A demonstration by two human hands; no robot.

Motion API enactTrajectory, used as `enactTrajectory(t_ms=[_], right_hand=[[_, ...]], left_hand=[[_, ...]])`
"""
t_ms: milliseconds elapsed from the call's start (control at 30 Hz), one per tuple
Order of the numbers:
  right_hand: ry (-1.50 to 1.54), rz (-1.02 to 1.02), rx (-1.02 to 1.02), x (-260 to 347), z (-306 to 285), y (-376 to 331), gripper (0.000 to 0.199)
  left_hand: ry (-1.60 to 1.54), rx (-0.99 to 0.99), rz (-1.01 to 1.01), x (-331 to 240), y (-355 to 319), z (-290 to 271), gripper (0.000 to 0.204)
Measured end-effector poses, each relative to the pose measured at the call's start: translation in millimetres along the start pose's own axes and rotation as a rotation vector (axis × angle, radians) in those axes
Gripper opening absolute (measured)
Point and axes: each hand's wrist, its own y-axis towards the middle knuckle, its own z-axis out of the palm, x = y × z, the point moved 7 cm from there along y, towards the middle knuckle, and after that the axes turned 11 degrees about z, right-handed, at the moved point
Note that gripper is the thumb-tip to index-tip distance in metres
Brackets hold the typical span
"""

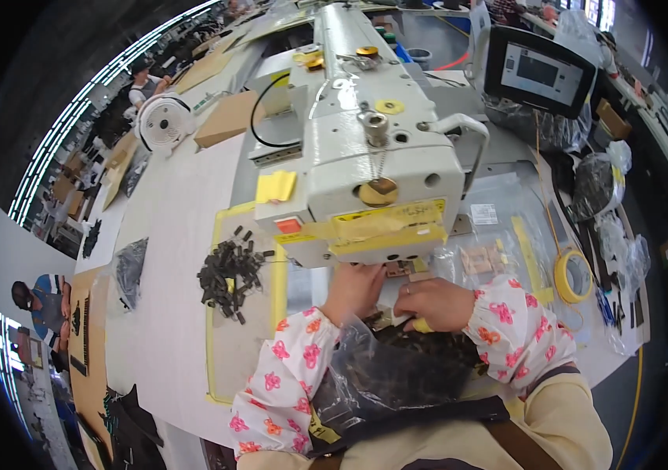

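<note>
Both hands are at the work area beneath the head of a large white sewing machine (381, 141). My left hand (354, 291) reaches in under the machine head beside a small brownish fixture (399, 269); its fingertips are partly hidden. My right hand (439, 304) is just right of it, fingers curled and pinched together, with something yellow at the lower fingertips; what it grips is too small to name. Below the hands, against my body, sits a clear plastic bag (396, 368) of small dark pieces. A heap of short dark pieces (232, 274) lies to the left.
Yellow tape borders the board under the heap. At right are a yellow tape roll (573, 276), tools and plastic bags (596, 188). A screen (539, 73) stands back right, a white fan (164, 122) and cardboard box (228, 119) back left. Other people work farther left.
</note>
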Motion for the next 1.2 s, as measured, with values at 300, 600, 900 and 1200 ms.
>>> enactTrajectory(t_ms=[300,600,900,1200], right_hand=[[0.052,0.017,0.036,4,0,-3,0.014],[0.235,0.12,-0.108,-16,-48,4,0.02],[0.544,0.185,-0.206,-38,-35,6,0.013],[0.824,0.346,-0.209,-62,-33,11,0.018]], left_hand=[[0.11,0.061,-0.191,8,1,-5,0.027],[-0.084,-0.109,-0.106,16,8,-12,0.027],[0.021,0.035,-0.143,6,5,-13,0.022],[0.085,-0.065,-0.016,-10,15,-30,0.009]])
